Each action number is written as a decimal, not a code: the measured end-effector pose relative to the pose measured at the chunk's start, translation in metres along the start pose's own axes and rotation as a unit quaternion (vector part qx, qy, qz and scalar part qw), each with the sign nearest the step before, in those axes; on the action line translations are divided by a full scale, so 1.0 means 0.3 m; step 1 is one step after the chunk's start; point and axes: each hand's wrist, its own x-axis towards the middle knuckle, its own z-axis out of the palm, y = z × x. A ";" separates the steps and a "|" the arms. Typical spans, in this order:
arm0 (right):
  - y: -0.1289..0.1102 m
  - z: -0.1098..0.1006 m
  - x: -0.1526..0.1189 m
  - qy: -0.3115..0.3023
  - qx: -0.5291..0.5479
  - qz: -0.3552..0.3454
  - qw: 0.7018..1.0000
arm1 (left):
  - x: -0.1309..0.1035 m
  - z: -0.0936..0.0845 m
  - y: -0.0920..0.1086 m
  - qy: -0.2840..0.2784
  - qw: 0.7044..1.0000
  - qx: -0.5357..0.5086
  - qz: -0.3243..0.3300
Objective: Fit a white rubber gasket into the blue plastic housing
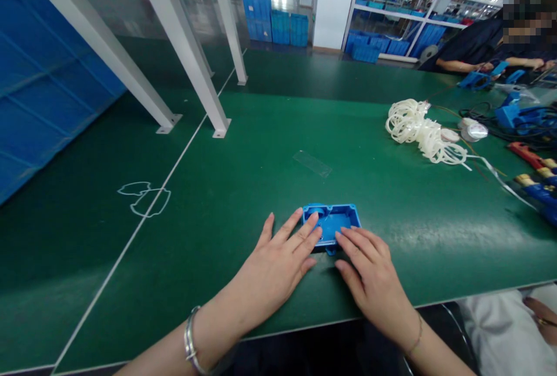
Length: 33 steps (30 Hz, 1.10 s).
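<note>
A blue plastic housing (333,218), a shallow open tray shape, lies flat on the green table mat (243,190) near the front edge. My left hand (278,263) rests palm down with its fingertips on the housing's left side. My right hand (369,274) lies palm down too, fingertips pressing the housing's near right edge. Neither hand lifts the part; both press on it. A silver bracelet sits on my left wrist and a thin chain on my right.
A heap of white rubber rings (422,129) lies at the right. Blue and red parts (533,158) and cables crowd the far right edge. Another person (483,45) works at the back right. White frame posts (195,62) stand at the left. A clear film (312,163) lies mid-table.
</note>
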 end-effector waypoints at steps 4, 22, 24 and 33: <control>0.004 0.011 0.018 0.000 -0.022 -0.014 1.000 | 0.008 0.002 -0.004 0.032 0.999 -0.041 -0.007; 0.005 0.021 0.010 0.025 -0.007 -0.011 1.000 | 0.027 -0.014 0.004 0.048 0.989 -0.134 -0.041; 0.004 0.022 0.009 0.017 -0.016 -0.011 1.000 | 0.014 0.001 0.002 0.071 0.988 -0.133 -0.040; -0.002 0.016 0.024 0.007 -0.025 0.011 1.000 | 0.001 0.019 -0.004 0.107 0.990 -0.093 -0.001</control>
